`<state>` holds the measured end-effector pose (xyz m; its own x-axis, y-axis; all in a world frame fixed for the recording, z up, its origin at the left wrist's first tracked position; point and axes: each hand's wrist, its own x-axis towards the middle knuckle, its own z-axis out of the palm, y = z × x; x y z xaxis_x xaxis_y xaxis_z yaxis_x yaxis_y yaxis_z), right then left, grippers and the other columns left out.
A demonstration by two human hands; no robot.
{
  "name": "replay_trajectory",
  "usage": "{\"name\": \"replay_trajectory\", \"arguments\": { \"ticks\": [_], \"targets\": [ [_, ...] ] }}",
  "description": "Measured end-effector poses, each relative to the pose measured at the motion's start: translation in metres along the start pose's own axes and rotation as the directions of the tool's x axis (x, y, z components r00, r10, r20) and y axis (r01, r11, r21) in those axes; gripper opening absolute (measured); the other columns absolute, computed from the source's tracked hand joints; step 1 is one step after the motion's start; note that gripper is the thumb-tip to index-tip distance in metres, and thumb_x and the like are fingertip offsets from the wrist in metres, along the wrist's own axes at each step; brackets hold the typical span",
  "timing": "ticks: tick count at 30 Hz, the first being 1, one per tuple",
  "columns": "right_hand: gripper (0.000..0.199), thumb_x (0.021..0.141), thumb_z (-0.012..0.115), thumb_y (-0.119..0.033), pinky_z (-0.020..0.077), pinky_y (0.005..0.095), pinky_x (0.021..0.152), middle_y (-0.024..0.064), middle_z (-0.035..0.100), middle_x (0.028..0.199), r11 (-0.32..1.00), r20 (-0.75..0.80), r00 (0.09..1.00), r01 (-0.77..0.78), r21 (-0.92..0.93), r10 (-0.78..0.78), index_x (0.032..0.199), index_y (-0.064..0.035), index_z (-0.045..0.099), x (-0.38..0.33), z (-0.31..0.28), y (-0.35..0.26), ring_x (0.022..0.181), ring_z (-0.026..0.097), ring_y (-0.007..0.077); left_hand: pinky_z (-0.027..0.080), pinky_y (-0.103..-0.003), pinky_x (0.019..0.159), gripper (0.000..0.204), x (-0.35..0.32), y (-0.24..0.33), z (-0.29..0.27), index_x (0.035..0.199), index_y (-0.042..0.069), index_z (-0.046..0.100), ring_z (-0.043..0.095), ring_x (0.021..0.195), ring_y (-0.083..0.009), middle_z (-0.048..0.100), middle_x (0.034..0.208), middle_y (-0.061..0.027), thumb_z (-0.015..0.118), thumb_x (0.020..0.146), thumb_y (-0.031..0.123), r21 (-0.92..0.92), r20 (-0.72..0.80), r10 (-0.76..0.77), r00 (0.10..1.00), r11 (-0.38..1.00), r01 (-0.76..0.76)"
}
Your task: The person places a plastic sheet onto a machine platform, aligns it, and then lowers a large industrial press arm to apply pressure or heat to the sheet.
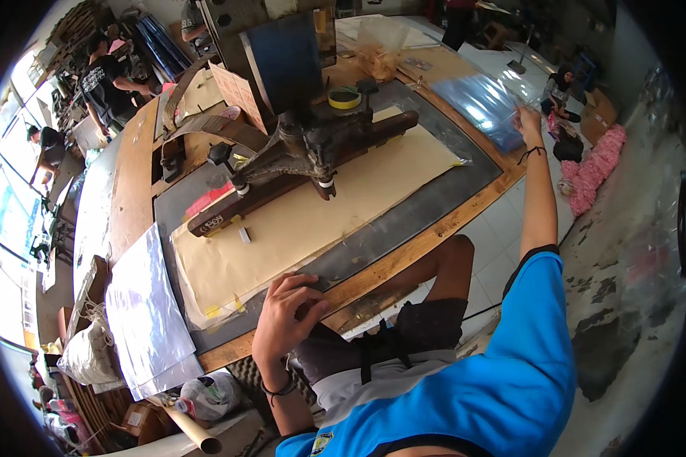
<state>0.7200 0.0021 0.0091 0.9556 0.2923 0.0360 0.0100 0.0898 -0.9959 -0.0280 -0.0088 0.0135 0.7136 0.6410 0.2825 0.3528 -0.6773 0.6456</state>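
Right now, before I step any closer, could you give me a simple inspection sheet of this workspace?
Surface: wood-edged table with a dark mat.
Job's things: tan paper on the mat, under a dark metal bar; clear film at the right.
Clutter: yellow tape roll behind the bar; small pale block on the paper; shiny sheets at the left edge.
Hands: left hand empty, fingers loosely curled near the paper's near edge; right hand at the film's edge, grip unclear.
Cables: nothing seen.
Surroundings: pink heap on the right; other people beyond the table.
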Motion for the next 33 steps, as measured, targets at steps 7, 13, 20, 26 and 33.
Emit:
{"name": "replay_trajectory", "arguments": {
  "ticks": [7, 13, 20, 26, 33],
  "targets": [
    [0.029, 0.101, 0.062, -0.011, 0.0514, 0.0285, 0.046, 0.0133, 0.077, 0.093, 0.973, -0.030, 0.997, 0.068, -0.222, -0.076, 0.123, 0.0074, 0.058, 0.002, 0.000, 0.012, 0.057, 0.067, 0.0178, 0.047, -0.043, 0.102, 0.016, 0.007, 0.001, -0.002, 0.091, 0.003, 0.075, 0.068, 0.109, -0.0295, 0.075, 0.112, -0.0143, 0.081, 0.083, 0.016, 0.014, 0.005, -0.006, 1.000, 1.000, 0.006],
    [0.025, 0.097, 0.062, -0.010, 0.0562, 0.0295, 0.050, 0.0168, 0.077, 0.086, 0.885, -0.057, 0.983, 0.130, -0.447, -0.174, 0.096, 0.0117, 0.072, -0.013, 0.007, -0.006, 0.060, 0.073, 0.0216, 0.046, -0.042, 0.101, 0.015, 0.005, 0.000, -0.003, 0.092, 0.004, 0.075, 0.068, 0.107, -0.0284, 0.074, 0.110, -0.0136, 0.081, 0.085, 0.015, 0.014, -0.013, -0.008, 1.000, 1.000, 0.009],
    [0.051, 0.095, 0.063, -0.045, 0.0570, 0.0517, 0.093, 0.0238, 0.073, 0.121, 0.176, 0.102, 0.955, 0.155, -0.972, -0.277, 0.116, -0.0002, 0.073, 0.008, -0.035, -0.031, 0.112, 0.071, 0.0409, 0.044, -0.041, 0.106, 0.015, 0.012, -0.001, 0.002, 0.094, 0.006, 0.076, 0.066, 0.108, -0.0272, 0.074, 0.111, -0.0111, 0.079, 0.088, 0.019, -0.051, 0.011, 0.013, 1.000, 0.999, -0.013],
    [0.044, 0.095, 0.066, -0.044, 0.0561, 0.0474, 0.093, 0.0220, 0.073, 0.119, 0.044, 0.264, 0.911, 0.293, -0.955, -0.317, 0.119, -0.0084, 0.073, -0.048, -0.011, -0.036, 0.115, 0.069, 0.0413, 0.044, -0.041, 0.105, 0.015, 0.005, -0.001, -0.001, 0.093, 0.006, 0.075, 0.066, 0.107, -0.0277, 0.073, 0.111, -0.0110, 0.079, 0.087, 0.020, -0.014, 0.011, -0.031, 0.999, 0.999, 0.031],
    [0.029, 0.095, 0.071, -0.032, 0.0555, 0.0409, 0.082, 0.0178, 0.077, 0.097, 0.072, 0.672, 0.740, 0.670, -0.739, 0.028, 0.103, -0.0037, 0.076, -0.027, -0.015, -0.023, 0.090, 0.074, 0.0307, 0.045, -0.042, 0.103, 0.013, 0.005, -0.001, -0.002, 0.093, 0.005, 0.075, 0.066, 0.106, -0.0288, 0.072, 0.113, -0.0111, 0.080, 0.085, 0.014, -0.023, -0.011, 0.002, 1.000, 1.000, -0.003]
  ]
}}
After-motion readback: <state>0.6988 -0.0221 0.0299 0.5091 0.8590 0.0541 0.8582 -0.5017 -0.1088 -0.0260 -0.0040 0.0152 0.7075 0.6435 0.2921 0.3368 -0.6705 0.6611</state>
